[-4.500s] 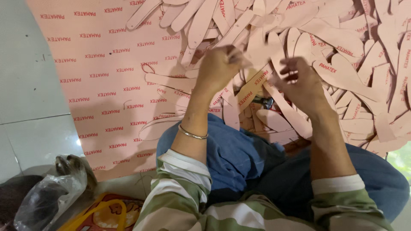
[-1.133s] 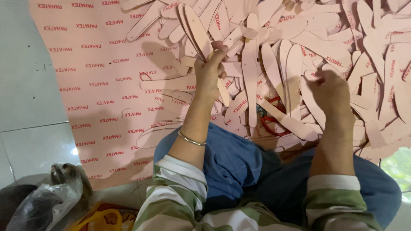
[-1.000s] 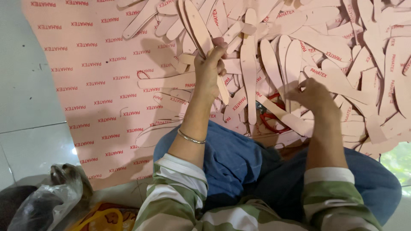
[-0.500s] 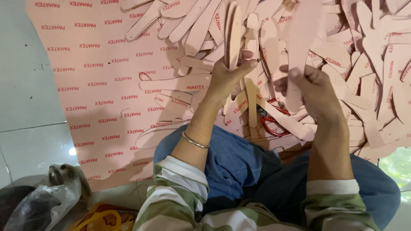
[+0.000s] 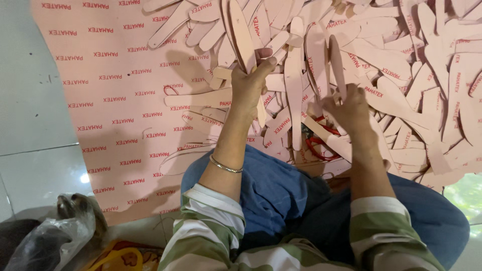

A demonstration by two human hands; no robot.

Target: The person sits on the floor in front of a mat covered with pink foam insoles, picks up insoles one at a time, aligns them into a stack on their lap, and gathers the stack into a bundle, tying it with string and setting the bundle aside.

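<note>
Two hands are raised over a heap of pink insole-shaped cutouts point(image 5: 401, 75) that fills the frame from twelve to three o'clock. At about twelve o'clock from the lap, the left hand point(image 5: 249, 88) has its fingers closed around a small stack of pink insole pieces point(image 5: 240, 32), held upright so their rounded tips point to twelve o'clock. At roughly one o'clock, the right hand point(image 5: 349, 108) pinches a single pink insole piece point(image 5: 335, 60) between curled fingers, also standing on end. A thin metal bangle point(image 5: 226, 165) circles the left wrist. Just under the hands, red-handled scissors point(image 5: 321, 145) lie partly buried among the cutouts. A large pink printed sheet point(image 5: 110, 125) covers the floor toward nine and ten o'clock. At seven o'clock sits a crumpled clear plastic bag point(image 5: 50, 241).
</note>
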